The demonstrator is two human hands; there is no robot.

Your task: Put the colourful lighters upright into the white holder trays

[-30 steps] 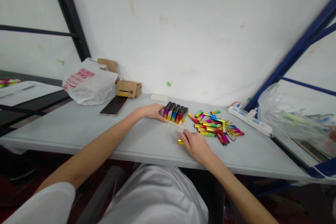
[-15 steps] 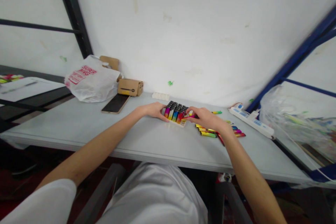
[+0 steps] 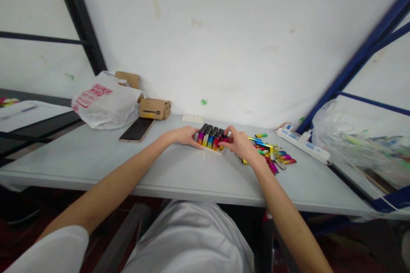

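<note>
Your left hand (image 3: 186, 135) clasped the left end of a pale tray (image 3: 212, 150), thumb at its front corner, fingers partly hidden behind. Black-topped lighters (image 3: 210, 141) stood upright, packed in the tray, on the grey table (image 3: 179, 168). Your right hand (image 3: 240, 143) curved round the right end, thumb and forefinger apart, touching lighters there; whether they pinched one could not be told. A loose pile (image 3: 272, 152) lay beyond that hand.
</note>
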